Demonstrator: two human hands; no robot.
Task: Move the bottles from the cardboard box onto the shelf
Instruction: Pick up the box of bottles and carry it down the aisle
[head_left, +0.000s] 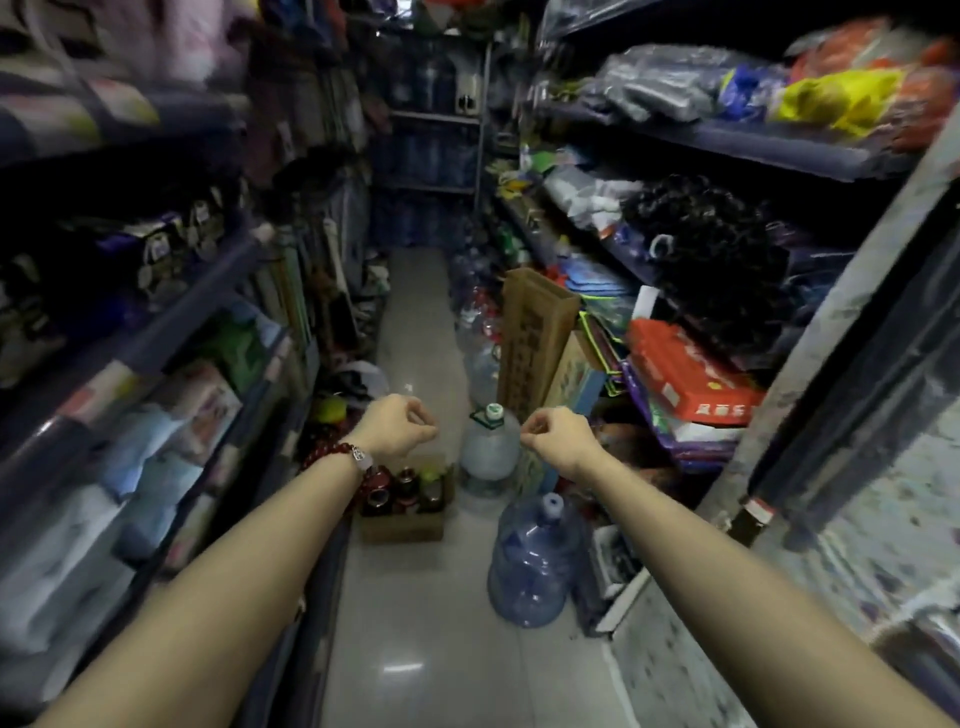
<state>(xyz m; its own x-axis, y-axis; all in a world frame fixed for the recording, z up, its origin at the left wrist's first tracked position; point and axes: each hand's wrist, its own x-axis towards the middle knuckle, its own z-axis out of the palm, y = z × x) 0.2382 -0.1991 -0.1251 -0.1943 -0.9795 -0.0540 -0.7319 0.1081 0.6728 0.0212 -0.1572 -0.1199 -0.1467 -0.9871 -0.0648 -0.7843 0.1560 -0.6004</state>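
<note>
Bottles stand upright in an open cardboard box on the tiled floor of a narrow shop aisle, close against the foot of the left shelf. They are dark, with round mouths showing; one near the far right corner of the box has a yellow-green top. Both of the person's arms reach forward above the aisle. The left hand, with a red bead bracelet at its wrist, hangs over the far left side of the box, its fingers curled in with the tips meeting the thumb and nothing between them. The right hand hangs level with it, well apart, its fingers likewise curled into a loose fist that holds nothing. Between and below the hands stands a clear water jug with a white cap, just right of the box. A large blue water jug sits nearer, on the floor beside the right shelf, which is packed with bagged goods. A tall brown carton stands farther along the right side.
</note>
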